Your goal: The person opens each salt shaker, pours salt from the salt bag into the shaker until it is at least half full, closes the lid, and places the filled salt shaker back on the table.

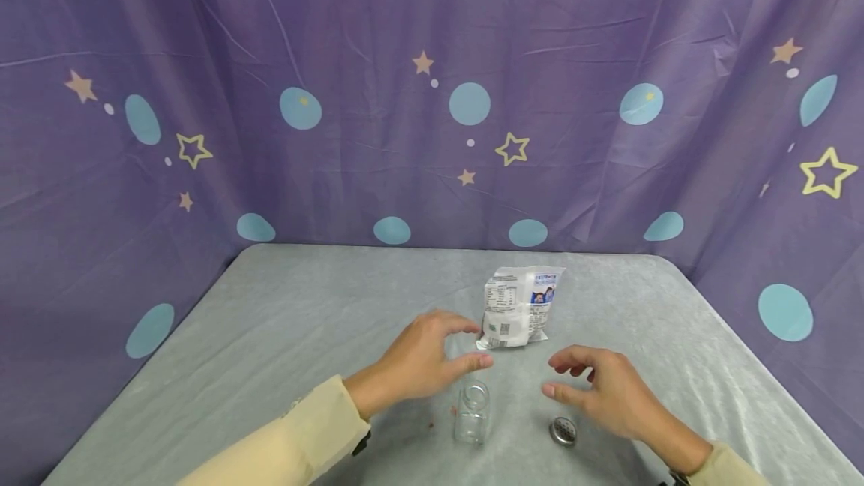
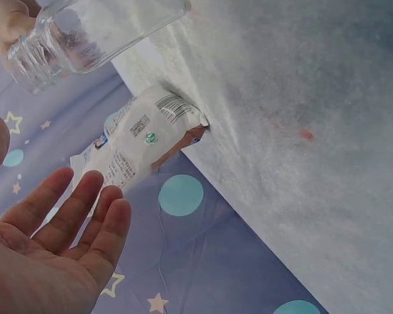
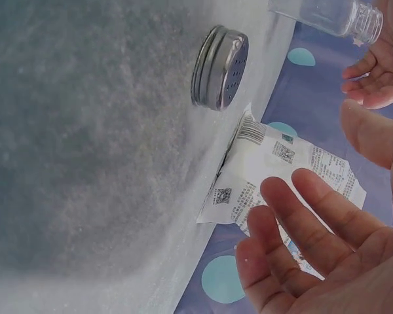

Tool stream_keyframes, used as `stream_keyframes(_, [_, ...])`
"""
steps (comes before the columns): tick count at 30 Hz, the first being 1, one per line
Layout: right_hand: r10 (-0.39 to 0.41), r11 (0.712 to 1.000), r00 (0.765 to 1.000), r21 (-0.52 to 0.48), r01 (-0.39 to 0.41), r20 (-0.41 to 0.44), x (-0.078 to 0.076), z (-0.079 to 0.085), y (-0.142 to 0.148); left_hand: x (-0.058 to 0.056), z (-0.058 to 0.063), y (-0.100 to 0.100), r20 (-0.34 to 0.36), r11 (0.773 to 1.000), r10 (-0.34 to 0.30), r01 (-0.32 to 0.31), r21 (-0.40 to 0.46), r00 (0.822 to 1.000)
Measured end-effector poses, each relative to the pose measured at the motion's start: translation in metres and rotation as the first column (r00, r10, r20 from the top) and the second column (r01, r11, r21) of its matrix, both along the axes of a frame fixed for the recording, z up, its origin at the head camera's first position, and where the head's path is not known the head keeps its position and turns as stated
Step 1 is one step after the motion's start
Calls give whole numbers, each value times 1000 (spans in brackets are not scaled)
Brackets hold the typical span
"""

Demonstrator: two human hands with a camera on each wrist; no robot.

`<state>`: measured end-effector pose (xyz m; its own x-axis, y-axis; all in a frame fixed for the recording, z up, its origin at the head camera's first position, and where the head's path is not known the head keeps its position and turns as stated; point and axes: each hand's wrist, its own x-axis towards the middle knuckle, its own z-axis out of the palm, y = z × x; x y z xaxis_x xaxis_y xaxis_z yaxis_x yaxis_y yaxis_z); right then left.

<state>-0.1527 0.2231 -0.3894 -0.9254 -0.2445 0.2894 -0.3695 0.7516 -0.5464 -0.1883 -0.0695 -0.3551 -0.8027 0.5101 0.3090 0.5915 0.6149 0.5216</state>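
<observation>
Nearest, centre: one glass jar [image 1: 471, 417], clear, upright, its mouth uncovered; nothing visible inside (a red fleck shows just beside it, on the cloth).

Nearest, right of the jar and apart from it: one metal lid [image 1: 563, 431], lying with its pierced top upward, off the jar.

Next, left: one left hand [image 1: 425, 357], fingers spread and thumb apart, holding nothing; above the table beyond the jar, near the bag's left edge. Contact with the bag cannot be told for certain.

Next, right: one right hand [image 1: 610, 388], fingers loosely bent, thumb apart, grasping nothing; above and beyond the lid. The two hands stand apart from each other, the bag between and behind them.

Farther: one white printed bag [image 1: 516, 310], standing on the grey tablecloth [image 1: 324, 306], plump; contents hidden, and whether its top is sealed cannot be told.

Step in hand, by judgement: a reach, apparently toward the bag, with nothing yet gripped. Lifting it would call for curling fingers round both sides, clear of the jar's rim.

Farthest: one purple curtain [image 1: 378, 21], patterned with stars and blue spots.
</observation>
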Motion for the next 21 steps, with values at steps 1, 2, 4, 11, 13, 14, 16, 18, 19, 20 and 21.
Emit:
stream_keyframes(1, [0,1000,1000,-1,0,-5,-1,-1,0,-1,0,0,-5,1000,-2,2,1,1000])
stream_keyframes(2, [1,1000,1000,-2,-1,-9,-1,-1,1,-1,1,1,-9,1000,-3,3,2,1000])
stream_keyframes(4, [3,1000,1000,-4,-3,-18,-2,-2,1,-3,2,2,-16,1000,-4,4,3,1000])
stream_keyframes(11, [5,1000,1000,-17,-6,-31,-5,-4,3,-6,8,4,-15,1000,10,-10,6,1000])
stream_keyframes(13, [2,1000,1000,-22,-3,-29,-7,-4,3,-7,9,5,-23,1000,14,-13,2,1000])
stream_keyframes(14, [-1,1000,1000,-24,0,-28,-7,-4,4,-7,9,5,-25,1000,16,-16,1,1000])
stream_keyframes(16, [-4,1000,1000,-27,3,-23,-9,-4,4,-8,10,6,-29,1000,18,-18,0,999])
stream_keyframes(18, [-6,1000,1000,-29,6,-16,-10,-4,5,-9,10,7,-28,1000,19,-19,1,999])
stream_keyframes(19, [-8,1000,1000,-30,8,-12,-10,-4,5,-10,10,7,-30,1000,19,-19,1,999])
stream_keyframes(20, [-11,999,1000,-31,10,-9,-10,-4,5,-11,10,8,-31,1000,19,-19,1,999])
stream_keyframes(21, [-10,999,1000,-31,10,-7,-11,-3,5,-11,10,8,-31,1000,19,-19,1,999])
